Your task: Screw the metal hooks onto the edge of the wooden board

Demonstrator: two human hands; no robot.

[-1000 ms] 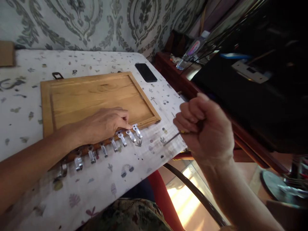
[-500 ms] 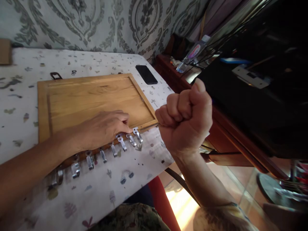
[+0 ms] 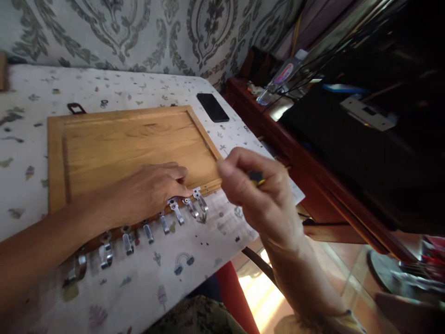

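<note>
A wooden board [image 3: 114, 144] with a raised frame lies flat on the table. Several metal hooks [image 3: 177, 211] stick out along its near edge. My left hand [image 3: 149, 190] rests palm down on the board's near edge, its closed fingertips pressing beside the rightmost hooks. My right hand [image 3: 259, 195] hovers just right of the board's near right corner, fingers closed around a small screwdriver [image 3: 257, 177] with a black and yellow handle. The tool's shaft is hidden behind the hand.
A patterned white cloth [image 3: 146, 273] covers the table. A black phone [image 3: 212, 107] lies beyond the board's far right corner, a small dark metal hanger [image 3: 75, 108] at its far left. A dark wooden cabinet [image 3: 347, 139] with a plastic bottle [image 3: 280, 78] stands right.
My right hand moved left toward the board's corner and turned over, from a raised fist to a downward grip on the screwdriver. My left hand stayed on the hook edge.
</note>
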